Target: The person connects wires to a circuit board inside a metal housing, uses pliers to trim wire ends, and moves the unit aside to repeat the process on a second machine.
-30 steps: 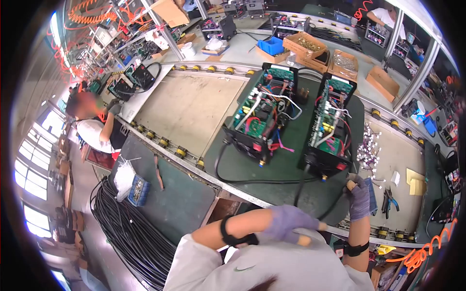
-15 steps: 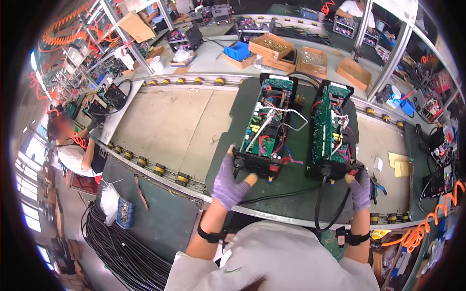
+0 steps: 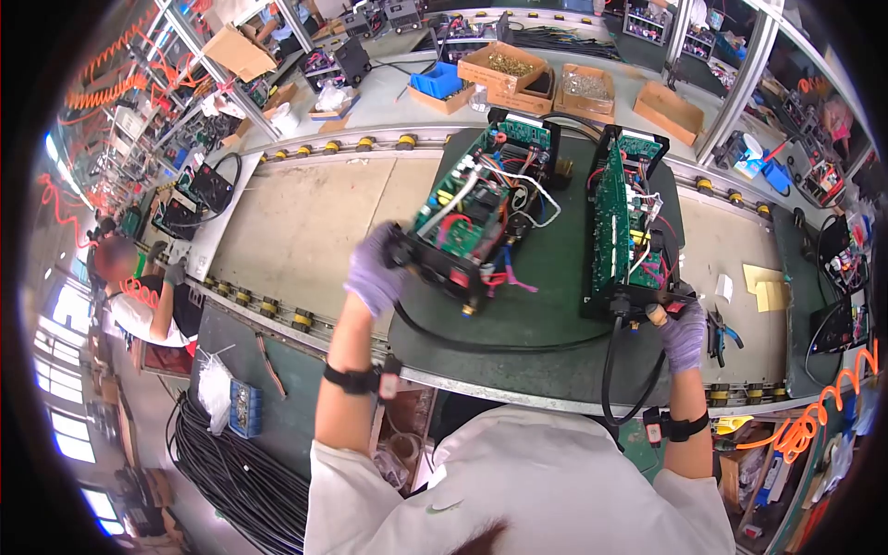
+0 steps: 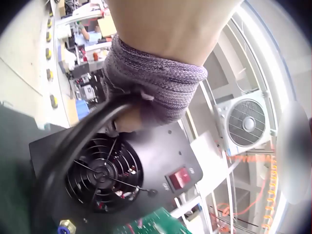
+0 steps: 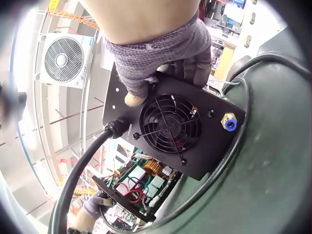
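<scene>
Head, progress: left unit (image 3: 474, 215) askew on the green mat (image 3: 546, 305), right unit (image 3: 627, 222) straight beside it; both uncovered, boards bare; covers not yet on.
Head, hands: left hand (image 3: 373, 270) and right hand (image 3: 684, 335) each clamp a unit's near end; arms outstretched.
Left wrist: fingers curled over the fan panel (image 4: 112, 170) rim, beside the cable (image 4: 73, 146).
Right wrist: thumb and fingers pinch the rear panel (image 5: 170, 131) top edge.

A worker is wearing knitted purple-grey gloves (image 4: 156, 87) over the left hand (image 3: 373, 268) and right hand (image 3: 684, 335), black wrist straps (image 3: 351, 378) behind the fingers (image 5: 195, 63), and a white short-sleeved shirt (image 3: 527, 481).
</scene>
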{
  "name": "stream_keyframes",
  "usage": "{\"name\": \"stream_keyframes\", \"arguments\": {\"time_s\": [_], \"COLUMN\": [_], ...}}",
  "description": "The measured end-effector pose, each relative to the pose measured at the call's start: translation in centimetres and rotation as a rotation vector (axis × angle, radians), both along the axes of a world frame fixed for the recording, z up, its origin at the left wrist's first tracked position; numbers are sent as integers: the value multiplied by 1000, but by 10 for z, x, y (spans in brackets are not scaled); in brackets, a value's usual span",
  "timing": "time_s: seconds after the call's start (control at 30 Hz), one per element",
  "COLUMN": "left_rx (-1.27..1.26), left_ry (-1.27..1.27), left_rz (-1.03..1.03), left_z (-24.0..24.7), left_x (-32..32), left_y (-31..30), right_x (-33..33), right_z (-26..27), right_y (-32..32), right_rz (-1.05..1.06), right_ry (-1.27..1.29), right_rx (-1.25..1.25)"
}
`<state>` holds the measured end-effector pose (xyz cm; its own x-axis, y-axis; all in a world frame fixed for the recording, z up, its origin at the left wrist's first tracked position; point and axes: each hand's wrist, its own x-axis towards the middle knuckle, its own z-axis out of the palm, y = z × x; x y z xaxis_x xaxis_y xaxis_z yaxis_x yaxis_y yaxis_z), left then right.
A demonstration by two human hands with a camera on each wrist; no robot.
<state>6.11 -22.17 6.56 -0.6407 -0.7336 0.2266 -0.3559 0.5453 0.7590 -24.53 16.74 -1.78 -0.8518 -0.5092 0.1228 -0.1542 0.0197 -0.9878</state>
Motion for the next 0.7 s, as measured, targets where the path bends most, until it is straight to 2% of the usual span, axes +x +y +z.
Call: {"name": "stream_keyframes", "arguments": {"time_s": [0.07,0.13,0.2,0.23,0.33,0.43,0.53,0.6,0.7], "left_rx": [143,227,119,198,-38,319,340,385,372], "left_ry": [126,88,33,154,65,339,142,301,421], "left_rz": [-106,-103,-14,21,75,97,285,246,212], "left_z": [15,20,-12,-26,-65,-46,-43,-73,-101], "left_x": [-2,-3,-1,4,36,40,42,44,40], "left_y": [-40,-63,-76,-74,-83,-15,40,48,42], "right_x": [2,0,2,3,2,6,14,37,92], "right_z": [4,5,4,3,7,17,22,33,59], "right_y": [1,0,-2,-3,-3,-5,-11,-25,-64], "right_rz": [-5,1,-6,-8,58,67,53,11,43], "right_ry": [13,-8,-4,-3,-2,-26,-26,8,115], "right_rx": [57,71,50,38,69,87,62,69,281]}}
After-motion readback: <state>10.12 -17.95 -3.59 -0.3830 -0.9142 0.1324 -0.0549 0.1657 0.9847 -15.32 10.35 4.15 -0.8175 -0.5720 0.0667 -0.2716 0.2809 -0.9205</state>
